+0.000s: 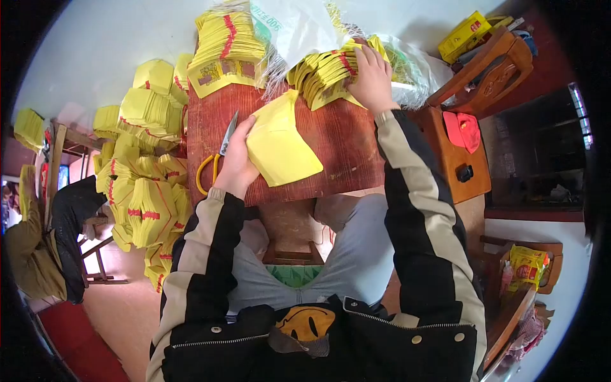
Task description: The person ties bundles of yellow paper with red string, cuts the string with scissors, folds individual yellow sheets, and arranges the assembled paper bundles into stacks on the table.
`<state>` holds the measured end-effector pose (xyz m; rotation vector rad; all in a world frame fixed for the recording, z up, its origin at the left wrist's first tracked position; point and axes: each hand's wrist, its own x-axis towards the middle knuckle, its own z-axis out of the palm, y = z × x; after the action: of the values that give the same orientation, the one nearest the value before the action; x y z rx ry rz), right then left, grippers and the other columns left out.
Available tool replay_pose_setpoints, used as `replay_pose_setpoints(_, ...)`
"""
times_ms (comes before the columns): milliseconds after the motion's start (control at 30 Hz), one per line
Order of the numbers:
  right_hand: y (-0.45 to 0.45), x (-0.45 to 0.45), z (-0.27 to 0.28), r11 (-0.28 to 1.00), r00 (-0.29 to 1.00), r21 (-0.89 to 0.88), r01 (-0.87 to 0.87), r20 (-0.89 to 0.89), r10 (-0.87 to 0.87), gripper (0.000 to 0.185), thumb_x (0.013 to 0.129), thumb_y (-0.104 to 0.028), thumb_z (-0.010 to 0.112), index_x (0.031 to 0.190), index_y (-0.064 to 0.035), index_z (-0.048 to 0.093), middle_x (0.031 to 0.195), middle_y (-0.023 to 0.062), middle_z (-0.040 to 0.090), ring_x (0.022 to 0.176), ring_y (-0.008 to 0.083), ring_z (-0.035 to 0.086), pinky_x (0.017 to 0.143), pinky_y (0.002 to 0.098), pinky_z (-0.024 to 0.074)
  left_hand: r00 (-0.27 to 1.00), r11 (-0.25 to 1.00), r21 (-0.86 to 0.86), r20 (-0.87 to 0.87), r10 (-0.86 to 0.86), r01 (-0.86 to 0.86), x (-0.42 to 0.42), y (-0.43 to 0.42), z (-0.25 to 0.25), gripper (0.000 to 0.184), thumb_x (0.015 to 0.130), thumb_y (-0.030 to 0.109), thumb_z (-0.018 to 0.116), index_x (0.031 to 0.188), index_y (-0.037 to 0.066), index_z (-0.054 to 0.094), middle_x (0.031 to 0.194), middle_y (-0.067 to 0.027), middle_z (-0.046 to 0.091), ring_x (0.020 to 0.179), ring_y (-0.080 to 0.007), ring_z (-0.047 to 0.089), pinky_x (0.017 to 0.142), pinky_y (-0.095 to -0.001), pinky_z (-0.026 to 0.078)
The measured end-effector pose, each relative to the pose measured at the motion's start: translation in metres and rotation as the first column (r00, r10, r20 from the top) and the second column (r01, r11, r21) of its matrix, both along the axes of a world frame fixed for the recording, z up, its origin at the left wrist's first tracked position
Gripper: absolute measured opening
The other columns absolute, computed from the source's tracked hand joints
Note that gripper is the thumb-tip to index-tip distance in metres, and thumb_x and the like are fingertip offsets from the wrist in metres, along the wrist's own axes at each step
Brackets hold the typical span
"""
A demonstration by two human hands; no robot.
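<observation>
My left hand [237, 159] is closed on the left edge of a folded yellow paper piece [284, 143], which is held over the red wooden table [344, 146]. My right hand [373, 77] grips the right end of a fanned bundle of yellow papers [324, 73] marked with a red strip; its fingertips are partly hidden among the papers. Scissors [225, 143] with orange handles lie beside my left hand, blades pointing away from me. Left of that bundle stands a taller stack of yellow papers [230, 48], also marked red, with printed brown figures on its front sheet.
Several banded yellow bundles [149, 207] are piled left of the table. A clear plastic bag [296, 25] and white strings lie at the far edge. At right, a wooden chair [461, 172] bears a red cap [461, 132]. Another person [32, 248] is at far left.
</observation>
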<state>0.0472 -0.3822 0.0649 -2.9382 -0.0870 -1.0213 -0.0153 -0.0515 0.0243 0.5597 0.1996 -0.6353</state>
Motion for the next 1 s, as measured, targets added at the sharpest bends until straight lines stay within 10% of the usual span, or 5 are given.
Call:
replay_pose_setpoints(567,0.0,0.016,-0.003,1.0,0.985,0.009,-0.002,-0.172,0.004,0.053,0.075,-0.011,0.072,0.127,-0.01,0.062,0.118,0.0133,0.066,0.115,0.0325,0.063,0.099,0.0479,0.0434,0.999,1.0,-0.021,-0.035,-0.02,0.019,0.012,0.0,-0.005,0.044,0.104,0.028,0.051,0.137,-0.001,0.058,0.128,-0.0161,0.07,0.114,-0.0304,0.069,0.105,-0.0448,0.052)
replay_pose_setpoints(767,-0.007,0.044,0.016,0.998,0.84,0.046,0.03,-0.543,0.0,0.035,0.081,-0.023,0.067,0.112,-0.0062,0.068,0.11,0.0184,0.074,0.107,0.0368,0.07,0.09,0.0498,0.053,0.981,0.986,0.008,0.097,-0.165,0.165,0.006,0.003,0.003,0.045,0.099,0.018,0.055,0.138,-0.005,0.055,0.134,-0.0173,0.067,0.121,-0.0289,0.066,0.109,-0.0438,0.05)
replay_pose_setpoints(1000,0.019,-0.002,0.045,0.989,0.765,0.088,0.12,-0.643,-0.036,0.036,0.079,-0.021,0.07,0.108,-0.0004,0.073,0.106,0.0246,0.074,0.102,0.0408,0.071,0.091,0.0477,0.0566,0.792,0.774,0.46,0.604,0.086,-0.435,-0.047,-0.021,0.023,0.03,0.094,0.005,0.061,0.12,-0.008,0.066,0.112,-0.0097,0.074,0.099,-0.0159,0.069,0.085,-0.0322,0.056)
